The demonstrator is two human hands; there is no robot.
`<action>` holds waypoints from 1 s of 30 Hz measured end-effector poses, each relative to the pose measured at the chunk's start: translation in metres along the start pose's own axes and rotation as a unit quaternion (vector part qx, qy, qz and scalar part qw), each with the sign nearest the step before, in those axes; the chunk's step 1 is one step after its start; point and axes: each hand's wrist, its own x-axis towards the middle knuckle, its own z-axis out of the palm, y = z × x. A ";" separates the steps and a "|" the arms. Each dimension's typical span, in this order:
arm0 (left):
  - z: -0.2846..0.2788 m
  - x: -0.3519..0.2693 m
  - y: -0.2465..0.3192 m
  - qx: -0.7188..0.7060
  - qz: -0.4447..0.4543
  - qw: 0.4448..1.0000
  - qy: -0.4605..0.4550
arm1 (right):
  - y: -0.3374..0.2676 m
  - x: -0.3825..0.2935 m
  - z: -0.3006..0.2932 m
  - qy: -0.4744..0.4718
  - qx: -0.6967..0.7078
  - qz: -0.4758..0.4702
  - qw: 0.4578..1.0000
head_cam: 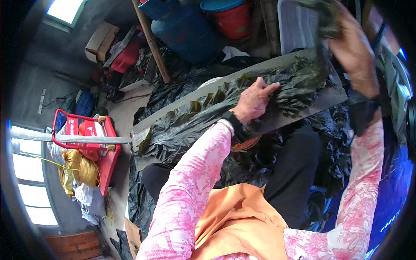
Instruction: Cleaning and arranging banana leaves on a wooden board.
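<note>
A long, dark green, wrinkled frond, apparently kelp [198, 113], lies along a grey wooden board [336, 92] set across in front of me. My left hand [253, 100] rests on top of the frond near the board's middle, fingers spread and pressing rather than gripping. Above the board's right end is my right hand [352, 58], raised and blurred by motion. It is closed around a dark greenish bunch [328, 21] that looks like kelp too; its lower end hangs toward the board and its exact shape is unclear.
Black plastic sheeting and wet dark fronds [331, 152] lie below the board. Beyond it stand a blue barrel [185, 35], a red bucket [232, 21] and a pale plastic tub [297, 27]. A wooden pole [151, 39] leans there. At left is a loaded red platform trolley [110, 162].
</note>
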 end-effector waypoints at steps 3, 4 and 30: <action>0.001 -0.019 -0.053 -0.386 -0.004 0.921 0.053 | -0.152 0.019 0.089 -0.250 0.501 0.176 0.810; -0.016 -0.019 -0.034 -0.474 -0.132 0.869 0.056 | -0.160 0.013 0.094 -0.248 0.465 0.199 0.826; -0.023 -0.117 -0.046 -0.670 -0.224 0.696 0.129 | 0.085 -0.065 0.068 -0.110 -0.257 0.043 0.959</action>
